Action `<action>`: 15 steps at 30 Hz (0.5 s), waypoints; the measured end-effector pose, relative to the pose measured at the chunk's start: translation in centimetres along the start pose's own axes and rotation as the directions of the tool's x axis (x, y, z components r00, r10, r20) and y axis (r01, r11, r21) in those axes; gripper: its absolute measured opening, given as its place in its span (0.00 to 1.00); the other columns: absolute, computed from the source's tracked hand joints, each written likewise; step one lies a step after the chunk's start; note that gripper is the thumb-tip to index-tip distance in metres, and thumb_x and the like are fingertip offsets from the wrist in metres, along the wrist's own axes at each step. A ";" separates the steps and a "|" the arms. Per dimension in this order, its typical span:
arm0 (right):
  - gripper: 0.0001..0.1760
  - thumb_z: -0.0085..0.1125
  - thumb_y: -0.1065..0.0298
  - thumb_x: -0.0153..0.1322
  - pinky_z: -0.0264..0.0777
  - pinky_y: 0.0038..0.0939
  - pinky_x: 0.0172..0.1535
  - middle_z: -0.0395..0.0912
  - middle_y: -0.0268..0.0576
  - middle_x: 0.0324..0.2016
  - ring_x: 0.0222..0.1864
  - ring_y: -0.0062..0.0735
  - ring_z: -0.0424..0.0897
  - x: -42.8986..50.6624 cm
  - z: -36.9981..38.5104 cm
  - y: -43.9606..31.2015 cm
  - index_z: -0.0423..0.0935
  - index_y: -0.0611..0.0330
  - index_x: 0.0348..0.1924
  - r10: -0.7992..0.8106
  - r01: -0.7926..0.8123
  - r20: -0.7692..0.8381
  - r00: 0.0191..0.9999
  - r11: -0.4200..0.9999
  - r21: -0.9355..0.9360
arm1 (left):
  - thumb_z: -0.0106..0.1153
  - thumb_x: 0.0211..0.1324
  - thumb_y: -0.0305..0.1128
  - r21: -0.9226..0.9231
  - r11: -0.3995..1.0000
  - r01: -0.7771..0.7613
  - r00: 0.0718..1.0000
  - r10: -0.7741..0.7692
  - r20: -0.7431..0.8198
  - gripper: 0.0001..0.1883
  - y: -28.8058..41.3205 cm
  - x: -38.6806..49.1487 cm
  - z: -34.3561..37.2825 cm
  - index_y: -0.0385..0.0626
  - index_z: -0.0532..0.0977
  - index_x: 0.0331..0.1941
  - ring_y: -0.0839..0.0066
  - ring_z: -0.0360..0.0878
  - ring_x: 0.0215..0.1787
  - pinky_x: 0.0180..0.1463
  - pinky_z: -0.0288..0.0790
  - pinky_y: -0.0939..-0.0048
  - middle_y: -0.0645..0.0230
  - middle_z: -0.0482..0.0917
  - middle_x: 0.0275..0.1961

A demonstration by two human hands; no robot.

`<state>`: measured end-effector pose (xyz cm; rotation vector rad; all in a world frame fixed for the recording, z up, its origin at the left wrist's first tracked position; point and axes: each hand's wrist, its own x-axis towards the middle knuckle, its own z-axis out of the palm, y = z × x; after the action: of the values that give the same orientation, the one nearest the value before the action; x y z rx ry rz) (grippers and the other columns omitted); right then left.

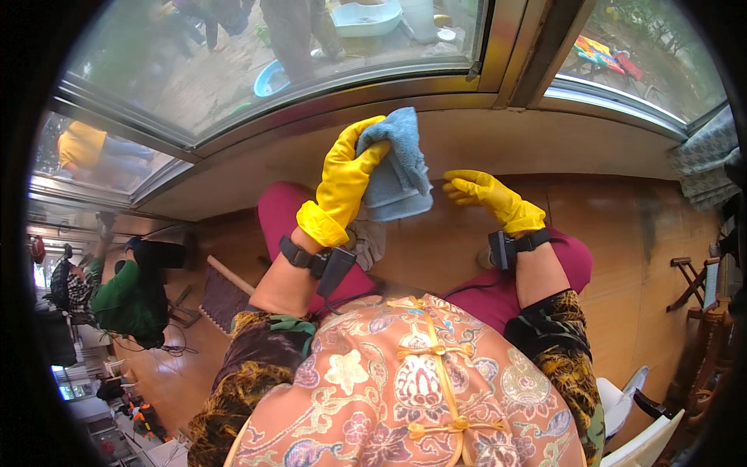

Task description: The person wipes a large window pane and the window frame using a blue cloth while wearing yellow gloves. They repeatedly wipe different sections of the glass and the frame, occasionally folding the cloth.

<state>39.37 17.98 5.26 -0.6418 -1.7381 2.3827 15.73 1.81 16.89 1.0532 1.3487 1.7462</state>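
Observation:
My left hand (pixel 344 172), in a yellow rubber glove, grips a folded blue-grey cloth (pixel 400 169) between thumb and fingers. The cloth hangs in front of the low wall (pixel 484 140) under the window. To its right, apart from it, is my right hand (pixel 487 195), gloved the same way, with nothing in it. Its fingers point left toward the cloth and lie close together, the thumb partly hidden. Just beyond both hands runs the metal window frame (pixel 350 99). A dark strap with a small device circles each wrist.
Through the window pane (pixel 192 70) show people and a pale blue basin (pixel 367 17) outside. A person in green (pixel 125 298) sits at the left. A folding stool (pixel 694 283) stands at the right, and a grey patterned curtain (pixel 709 157) hangs there. A white chair (pixel 642 438) is behind me.

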 end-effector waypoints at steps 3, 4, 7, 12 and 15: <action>0.29 0.57 0.54 0.78 0.70 0.41 0.63 0.77 0.49 0.59 0.60 0.42 0.77 -0.2 3.0 -1.4 0.69 0.62 0.67 -0.122 0.047 0.178 0.976 0.925 0.378 | 0.57 0.70 0.27 -0.199 0.966 0.163 0.986 -0.165 0.005 0.13 -2.2 -1.3 -0.4 0.42 0.77 0.56 0.77 0.82 0.51 0.58 0.76 0.72 0.68 0.84 0.51; 0.29 0.55 0.54 0.79 0.70 0.42 0.64 0.76 0.49 0.60 0.61 0.43 0.76 -0.3 3.9 -1.8 0.68 0.62 0.68 -0.188 0.066 0.224 0.956 0.885 0.461 | 0.56 0.70 0.28 -0.238 0.951 0.198 0.980 -0.201 0.015 0.12 -3.0 -1.7 -0.4 0.42 0.77 0.55 0.77 0.82 0.51 0.57 0.76 0.72 0.68 0.84 0.51; 0.27 0.57 0.52 0.78 0.72 0.34 0.59 0.78 0.43 0.56 0.55 0.33 0.79 -0.4 5.7 -1.7 0.72 0.61 0.64 -0.185 0.142 0.094 0.978 0.928 0.346 | 0.55 0.72 0.30 -0.338 0.883 0.327 0.940 -0.339 0.025 0.11 -5.9 -1.9 0.4 0.42 0.78 0.53 0.76 0.83 0.49 0.54 0.78 0.71 0.66 0.84 0.49; 0.22 0.64 0.60 0.76 0.71 0.25 0.53 0.81 0.35 0.49 0.48 0.19 0.77 0.5 5.8 -0.1 0.77 0.63 0.59 -0.155 0.173 -0.258 0.954 0.984 0.047 | 0.60 0.70 0.40 -0.210 0.790 0.576 0.816 -0.572 0.083 0.17 -8.7 -0.8 1.0 0.40 0.77 0.54 0.77 0.83 0.45 0.51 0.78 0.72 0.66 0.84 0.47; 0.18 0.63 0.61 0.76 0.72 0.24 0.50 0.83 0.32 0.45 0.44 0.18 0.78 0.5 4.9 -0.3 0.80 0.65 0.54 -0.167 0.219 -0.419 0.893 0.973 0.078 | 0.60 0.69 0.41 -0.157 0.802 0.576 0.808 -0.530 0.258 0.18 -8.9 0.0 0.6 0.40 0.77 0.55 0.78 0.82 0.46 0.53 0.77 0.73 0.67 0.84 0.47</action>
<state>36.85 13.96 6.67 -0.8348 -1.3944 2.0187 16.61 4.09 8.26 0.5958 1.1430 1.2704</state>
